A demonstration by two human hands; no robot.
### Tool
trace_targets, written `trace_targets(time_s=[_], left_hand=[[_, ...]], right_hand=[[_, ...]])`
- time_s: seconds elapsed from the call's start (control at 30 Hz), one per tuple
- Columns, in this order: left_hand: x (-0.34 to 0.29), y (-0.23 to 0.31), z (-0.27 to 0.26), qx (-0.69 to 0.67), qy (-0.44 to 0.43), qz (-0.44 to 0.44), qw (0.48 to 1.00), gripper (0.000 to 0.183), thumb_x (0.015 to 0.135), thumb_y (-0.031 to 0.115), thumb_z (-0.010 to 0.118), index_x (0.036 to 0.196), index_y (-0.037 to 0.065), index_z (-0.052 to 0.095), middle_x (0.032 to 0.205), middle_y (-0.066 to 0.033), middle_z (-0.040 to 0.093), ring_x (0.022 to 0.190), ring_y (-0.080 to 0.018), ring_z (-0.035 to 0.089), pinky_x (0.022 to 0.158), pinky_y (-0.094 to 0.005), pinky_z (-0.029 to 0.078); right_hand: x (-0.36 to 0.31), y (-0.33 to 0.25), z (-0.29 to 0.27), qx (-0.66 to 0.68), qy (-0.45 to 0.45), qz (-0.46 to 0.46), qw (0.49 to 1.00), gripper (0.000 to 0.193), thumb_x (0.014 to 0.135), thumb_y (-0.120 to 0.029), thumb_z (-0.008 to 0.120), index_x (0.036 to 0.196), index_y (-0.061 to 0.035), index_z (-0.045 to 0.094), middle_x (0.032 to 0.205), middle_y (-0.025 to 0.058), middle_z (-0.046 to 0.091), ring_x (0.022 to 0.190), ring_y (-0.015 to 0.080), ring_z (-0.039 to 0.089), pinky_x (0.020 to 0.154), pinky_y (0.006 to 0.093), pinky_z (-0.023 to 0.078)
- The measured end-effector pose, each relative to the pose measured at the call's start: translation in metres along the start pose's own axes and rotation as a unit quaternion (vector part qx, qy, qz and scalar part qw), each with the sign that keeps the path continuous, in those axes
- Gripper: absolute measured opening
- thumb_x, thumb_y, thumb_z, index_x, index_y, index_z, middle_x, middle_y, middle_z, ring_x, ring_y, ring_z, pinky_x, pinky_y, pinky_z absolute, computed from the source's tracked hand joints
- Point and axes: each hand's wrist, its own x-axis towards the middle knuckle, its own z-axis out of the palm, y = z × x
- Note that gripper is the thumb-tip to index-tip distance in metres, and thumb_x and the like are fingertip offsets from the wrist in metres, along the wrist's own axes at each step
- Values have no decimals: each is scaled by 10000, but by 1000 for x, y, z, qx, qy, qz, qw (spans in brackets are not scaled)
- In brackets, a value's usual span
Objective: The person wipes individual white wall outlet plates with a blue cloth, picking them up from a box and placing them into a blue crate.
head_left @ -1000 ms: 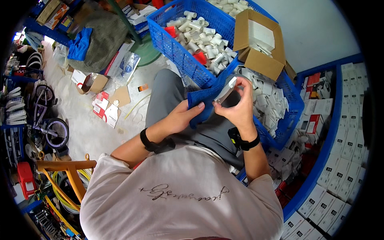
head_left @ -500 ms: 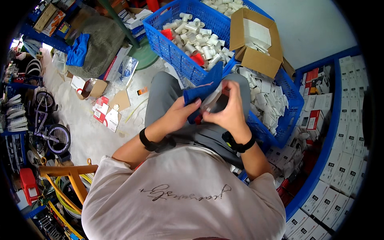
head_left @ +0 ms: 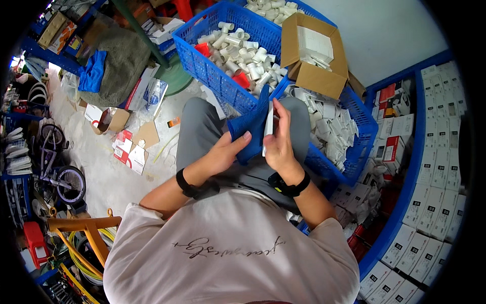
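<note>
Over my lap, my left hand (head_left: 226, 152) is closed on a blue cloth (head_left: 248, 129), with the thumb lying on top of it. Close beside it, my right hand (head_left: 281, 144) grips a thin white plate (head_left: 269, 129), seen nearly edge-on, fingers on its far side. The plate stands upright against the right side of the cloth, or very near it; I cannot tell whether they touch. Beyond my right knee, an open cardboard box (head_left: 324, 83) holds a stack of similar white plates (head_left: 315, 44).
Past my knees stands a blue crate (head_left: 202, 71) of white pipe fittings. Another blue crate (head_left: 362, 152) with white pieces is at the right, near shelves of white boxes (head_left: 435, 167). Flattened cardboard (head_left: 147, 134) lies on the left floor; a bicycle (head_left: 53, 162) stands farther left.
The white plate has turned from a tilted, blurred position to upright and edge-on, and my right hand has moved lower. The cloth now hangs more upright. The whole view has shifted slightly.
</note>
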Motion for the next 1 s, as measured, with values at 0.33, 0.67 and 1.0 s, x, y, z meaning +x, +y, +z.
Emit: trace_targets(time_s=[0.33, 0.67, 1.0], left_hand=[[-3, 1, 14, -117, -55, -45, 991, 447, 959, 300, 463, 1327, 62, 376, 1247, -59, 500, 1119, -164, 511, 943, -336, 430], [-8, 6, 12, -193, -47, -45, 979, 506, 966, 341, 374, 1370, 43, 316, 1341, -111, 439, 1213, -244, 462, 1024, -377, 370], [-5, 2, 3, -228, -56, -16, 972, 449, 943, 256, 359, 1352, 71, 362, 1314, -72, 460, 1191, -204, 478, 996, -349, 387]], right_hand=[[15, -40, -16, -262, -14, -159, 952, 773, 776, -444, 647, 1332, 11, 362, 1348, 250, 255, 1228, 390, 323, 1012, 438, 296], [15, -52, -2, -365, -107, -269, 884, 680, 745, -483, 618, 1319, -165, 441, 1371, 182, 351, 1269, 367, 358, 1040, 570, 219], [7, -49, 15, -398, -119, -281, 866, 710, 715, -544, 642, 1308, -196, 466, 1413, 165, 323, 1319, 345, 299, 1074, 536, 170]])
